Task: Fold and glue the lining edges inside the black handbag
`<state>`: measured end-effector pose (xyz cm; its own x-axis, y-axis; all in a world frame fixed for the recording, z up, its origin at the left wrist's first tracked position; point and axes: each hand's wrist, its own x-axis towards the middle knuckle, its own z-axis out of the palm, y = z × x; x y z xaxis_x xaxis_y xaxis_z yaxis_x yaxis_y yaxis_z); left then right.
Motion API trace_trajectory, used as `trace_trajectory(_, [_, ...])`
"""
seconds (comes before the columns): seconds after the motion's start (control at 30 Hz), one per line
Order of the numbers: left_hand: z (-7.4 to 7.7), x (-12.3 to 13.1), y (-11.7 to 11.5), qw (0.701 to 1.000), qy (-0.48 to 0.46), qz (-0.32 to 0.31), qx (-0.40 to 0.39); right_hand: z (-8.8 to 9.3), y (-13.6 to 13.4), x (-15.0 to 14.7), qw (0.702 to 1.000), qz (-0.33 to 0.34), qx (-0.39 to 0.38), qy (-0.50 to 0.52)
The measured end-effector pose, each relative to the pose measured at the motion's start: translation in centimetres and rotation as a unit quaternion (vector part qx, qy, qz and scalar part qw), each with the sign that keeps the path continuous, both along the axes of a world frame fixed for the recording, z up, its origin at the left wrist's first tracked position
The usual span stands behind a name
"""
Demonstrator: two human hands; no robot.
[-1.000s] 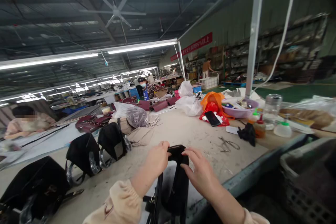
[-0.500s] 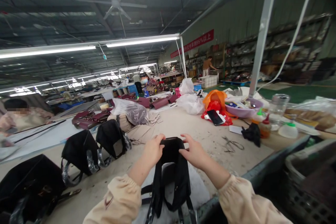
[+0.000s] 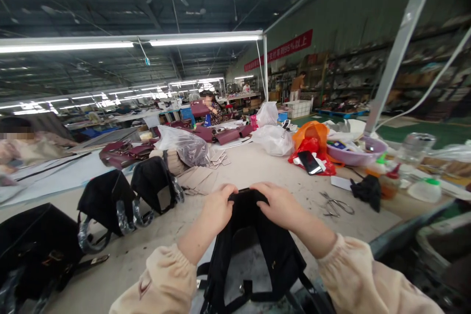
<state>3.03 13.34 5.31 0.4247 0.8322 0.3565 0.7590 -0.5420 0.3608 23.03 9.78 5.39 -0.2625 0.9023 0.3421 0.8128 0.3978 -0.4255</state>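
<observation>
A black bag [image 3: 253, 250] with straps stands on the table in front of me, its far edge held up between my hands. My left hand [image 3: 220, 205] grips the top left corner of that edge, thumb and fingers pressed on the fabric. On the top right corner, my right hand [image 3: 274, 203] has its fingers wrapped over the rim. An opening through the bag shows a pale surface below. Three similar black bags stand to the left, the closest one [image 3: 37, 250] partly cut off by the frame.
Scissors [image 3: 336, 204], a black cloth [image 3: 367, 191] and bottles [image 3: 425, 190] lie to the right. Farther back are a phone [image 3: 310, 162], plastic bags [image 3: 273, 139] and a purple basin [image 3: 356, 152]. A person [image 3: 25, 144] sits at far left; maroon pieces [image 3: 125, 153] lie beyond the bags.
The bag's sides have spread wider apart and more of its right side shows. My right hand has closed over the rim from a looser, more open hold. The view has shifted slightly.
</observation>
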Motion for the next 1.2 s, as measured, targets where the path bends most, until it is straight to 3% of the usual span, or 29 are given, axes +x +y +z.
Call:
trace_trajectory(0.2, [0.5,0.2,0.3,0.998,0.057,0.001,-0.003,0.3,2.5,-0.5,0.996,0.017,0.033,-0.085])
trace_trajectory(0.43, [0.5,0.3,1.1,0.994,0.107,0.016,0.012,0.0,4.1,-0.7,0.991,0.032,0.053,-0.117])
trace_trajectory(0.8, [0.5,0.5,2.3,0.981,0.186,0.001,0.062,-0.5,5.3,-0.4,0.994,0.077,0.036,-0.073])
trace_trajectory(1.2, [0.6,0.6,2.9,0.985,0.166,-0.043,0.035,-0.4,5.2,0.0,0.997,0.05,0.008,-0.065])
